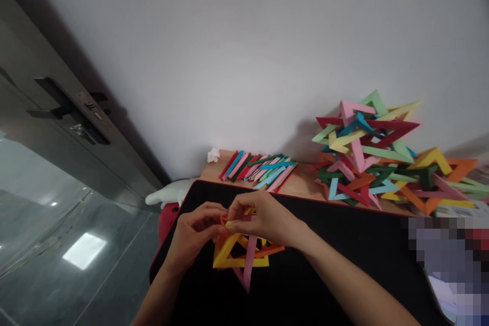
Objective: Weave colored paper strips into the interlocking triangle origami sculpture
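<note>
Bare left hand (pixel 187 237) and right hand (pixel 265 219) pinch the top-left corner of a yellow, orange and pink folded-paper frame (pixel 240 263). It is mostly below the right hand, over a black mat (pixel 324 275), its long pink strip (pixel 250 260) pointing to the near side. Behind lie flat, bright paper strips (pixel 260 168), then spiky paper stars (pixel 382 152).

Soft, dim light leaves faint shadows (pixel 301 138) on the plain pale-grey wall (pixel 229 61) beyond the grip of both bare hands (pixel 263 218); left of it, a rectangular white reflection (pixel 84 251) glares off glossy grey floor tiles (pixel 122 257); right, coarse pixel blocks (pixel 439 252)
</note>
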Available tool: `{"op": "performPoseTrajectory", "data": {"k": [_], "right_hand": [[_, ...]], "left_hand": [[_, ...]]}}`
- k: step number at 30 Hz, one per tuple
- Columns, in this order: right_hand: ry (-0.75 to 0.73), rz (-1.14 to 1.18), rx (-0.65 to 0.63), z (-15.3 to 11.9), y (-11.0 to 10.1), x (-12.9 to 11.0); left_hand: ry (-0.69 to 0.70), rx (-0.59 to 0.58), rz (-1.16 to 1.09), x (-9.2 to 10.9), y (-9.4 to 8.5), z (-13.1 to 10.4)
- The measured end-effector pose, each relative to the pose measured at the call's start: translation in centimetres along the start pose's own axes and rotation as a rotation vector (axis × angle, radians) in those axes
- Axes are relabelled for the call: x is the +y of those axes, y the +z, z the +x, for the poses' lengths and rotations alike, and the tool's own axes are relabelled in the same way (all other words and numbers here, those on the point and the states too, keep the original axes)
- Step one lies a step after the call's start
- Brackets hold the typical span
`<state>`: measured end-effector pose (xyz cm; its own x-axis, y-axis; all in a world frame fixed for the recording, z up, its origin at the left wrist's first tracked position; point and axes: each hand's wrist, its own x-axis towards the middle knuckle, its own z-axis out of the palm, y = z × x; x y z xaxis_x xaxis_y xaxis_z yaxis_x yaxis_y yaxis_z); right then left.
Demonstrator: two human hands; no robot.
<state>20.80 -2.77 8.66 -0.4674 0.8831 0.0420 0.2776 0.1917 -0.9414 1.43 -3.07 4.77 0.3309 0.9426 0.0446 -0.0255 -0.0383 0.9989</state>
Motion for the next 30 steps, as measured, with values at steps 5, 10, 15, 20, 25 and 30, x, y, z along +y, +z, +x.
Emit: {"op": "performPoseTrajectory", "data": {"k": [5,10,15,20,25,30], "right_hand": [[0.013,0.01,0.058,0.1,0.3,-0.2],[-0.015,-0.104,0.075,0.0,0.2,-0.4],[-0.059,-0.161,0.038,-0.1,0.0,-0.3],[-0.06,-0.141,0.043,-0.1,0.1,-0.6],[-0.11,-0.207,0.022,-0.3,-0.1,-0.8],[-0.147,-0.195,0.001,-0.4,-0.1,-0.4]], "left_hand": [[0.006,0.027,0.021,0.3,0.2,-0.2],[0.022,0.04,0.047,0.4,0.1,-0.2],[0.049,0.052,0.107,0.4,0.0,-0.1],[0.041,0.057,0.084,0.4,0.1,-0.1],[-0.014,0.049,0.04,0.8,0.4,0.1],[-0.069,0.02,0.001,1.3,0.7,0.3]]}}
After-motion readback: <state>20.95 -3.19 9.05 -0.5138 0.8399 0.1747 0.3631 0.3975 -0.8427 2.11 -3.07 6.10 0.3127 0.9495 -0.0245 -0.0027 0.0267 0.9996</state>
